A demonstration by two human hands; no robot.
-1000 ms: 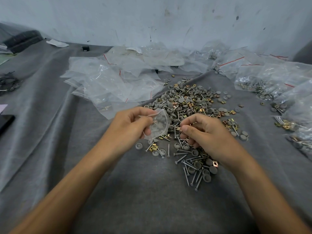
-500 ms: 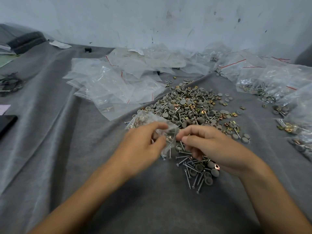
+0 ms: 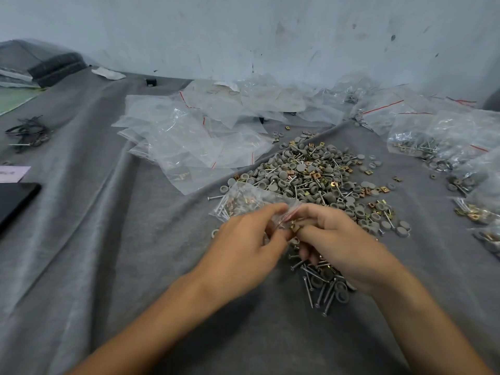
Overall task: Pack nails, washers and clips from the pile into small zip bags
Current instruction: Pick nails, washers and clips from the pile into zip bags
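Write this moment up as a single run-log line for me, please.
phase: working at bag mouth | left hand: pinches zip bag | right hand: pinches zip bag, clip at fingertips | contents: nails visible

Grey washers [image 3: 281, 175], brass-gold clips [image 3: 315, 175] and silvery nails [image 3: 308, 288] lie on plain grey cloth [image 3: 113, 239]; clear bags [image 3: 189, 142] carry red stripes.

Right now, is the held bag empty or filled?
Partly filled: nails and clips show through the bag at its far end; left hand and right hand pinch its near end.
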